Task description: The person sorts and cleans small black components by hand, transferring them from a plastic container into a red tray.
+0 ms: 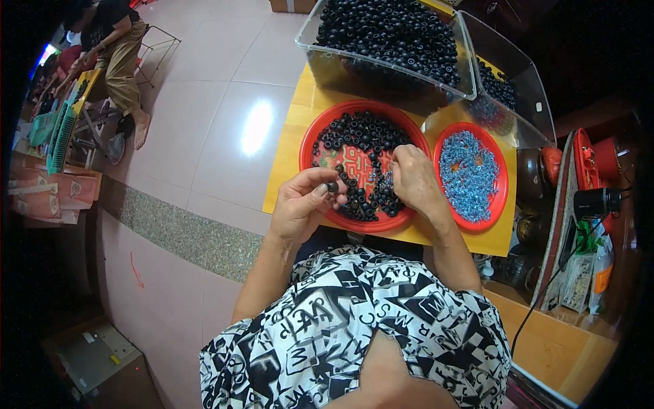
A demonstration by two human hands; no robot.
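My left hand [300,204] is closed in a pinch around a small black ring-shaped part [332,186], at the left side of a round red tray [371,225]. Loose black parts of the same kind [361,129] lie in that tray, thickest along its far side. Over the tray's right side is my right hand [417,178], its fingers curled together and pointing down; whatever is between its fingertips is hidden. To the right of it, a red oval tray [503,187] holds a heap of tiny bluish, shiny pieces [469,174].
Both trays rest on a yellow tabletop [289,153]. Behind them stands a clear plastic bin [388,85] full of black parts, with another clear bin [535,116] beside it. A cluttered shelf [558,218] borders the right. Another person [122,61] works at a table far left.
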